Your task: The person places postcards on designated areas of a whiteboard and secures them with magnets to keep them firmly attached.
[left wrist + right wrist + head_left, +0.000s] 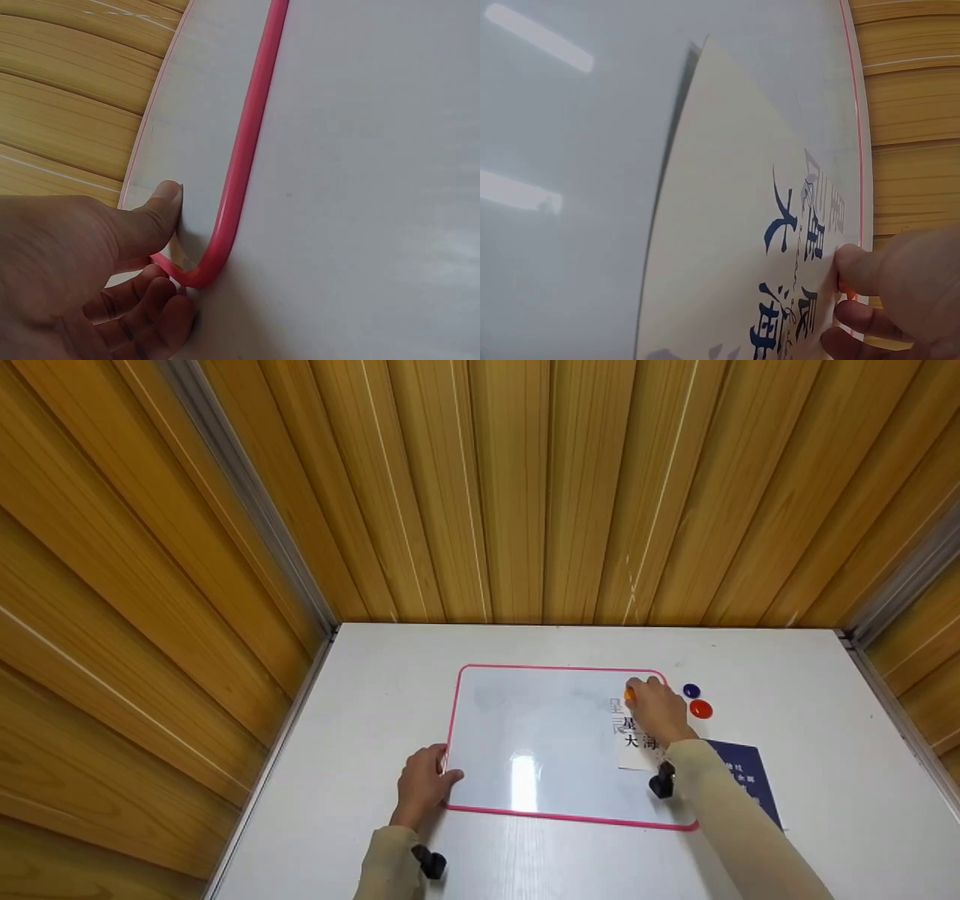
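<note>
A whiteboard (525,727) with a pink rim lies on the white table. At its near left corner my left hand (424,784) grips the rim, with the thumb over the face and the other fingers curled at the edge, as the left wrist view shows. My right hand (658,709) is at the upper right of the board, pinching an orange magnet (629,694) at the top of a cream card (634,757). Dark blue Chinese characters are printed on this card (705,187), and its lower edge stands slightly off the board. The hand hides part of the card and most of the magnet.
Right of the board lie a blue disc magnet (691,691) and a red one (701,709). A dark blue card (757,772) with white writing is partly under the right forearm. Faint characters (616,706) mark the board. Wooden walls (510,495) surround the table.
</note>
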A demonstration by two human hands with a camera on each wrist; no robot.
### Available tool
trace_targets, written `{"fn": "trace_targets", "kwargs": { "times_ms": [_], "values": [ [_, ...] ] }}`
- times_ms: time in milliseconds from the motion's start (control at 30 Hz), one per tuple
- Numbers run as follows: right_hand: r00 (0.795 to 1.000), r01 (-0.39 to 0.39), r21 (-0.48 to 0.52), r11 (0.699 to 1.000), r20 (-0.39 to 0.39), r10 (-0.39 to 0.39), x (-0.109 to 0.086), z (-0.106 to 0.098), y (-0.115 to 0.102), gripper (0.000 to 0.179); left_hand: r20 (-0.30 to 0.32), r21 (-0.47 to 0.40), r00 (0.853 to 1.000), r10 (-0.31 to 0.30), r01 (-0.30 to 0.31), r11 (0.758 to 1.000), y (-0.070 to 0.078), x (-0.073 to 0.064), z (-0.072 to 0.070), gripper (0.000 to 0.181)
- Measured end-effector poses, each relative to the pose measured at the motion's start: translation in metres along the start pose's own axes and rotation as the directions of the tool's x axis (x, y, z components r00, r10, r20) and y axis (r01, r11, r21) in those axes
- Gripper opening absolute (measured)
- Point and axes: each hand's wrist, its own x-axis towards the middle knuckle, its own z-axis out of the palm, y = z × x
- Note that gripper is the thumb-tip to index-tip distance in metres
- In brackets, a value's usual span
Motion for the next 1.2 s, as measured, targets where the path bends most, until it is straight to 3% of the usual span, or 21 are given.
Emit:
{"fn": "trace_targets", "kwargs": {
  "times_ms": [200, 700, 1000, 1200],
  "values": [
    [1.000, 0.021, 0.000, 1.000, -0.008, -0.021, -0.003, -0.004, 0.002, 0.042, 0.005, -0.005, 1.000, -0.007, 0.007, 1.000, 0.001, 0.000, 0.000, 0.052],
    [1.000, -0.013, 0.006, 1.000, -0.028, 0.013, -0.013, -0.015, 0.001, 0.048, 0.004, 0.006, 1.000, -0.015, 0.015, 1.000, 0.000, 0.000, 0.001, 0.053],
    [0.998, -0.059, 0.020, 0.998, -0.002, 0.059, -0.022, -0.028, 0.005, 0.048, 0.007, -0.008, 1.000, -0.024, 0.024, 1.000, 0.003, -0.001, 0.001, 0.053],
    [0.998, -0.037, -0.012, 0.999, -0.049, 0.037, -0.030, -0.036, 0.009, 0.049, 0.004, -0.007, 1.000, -0.021, 0.022, 1.000, 0.002, -0.001, 0.000, 0.052]
  ]
}}
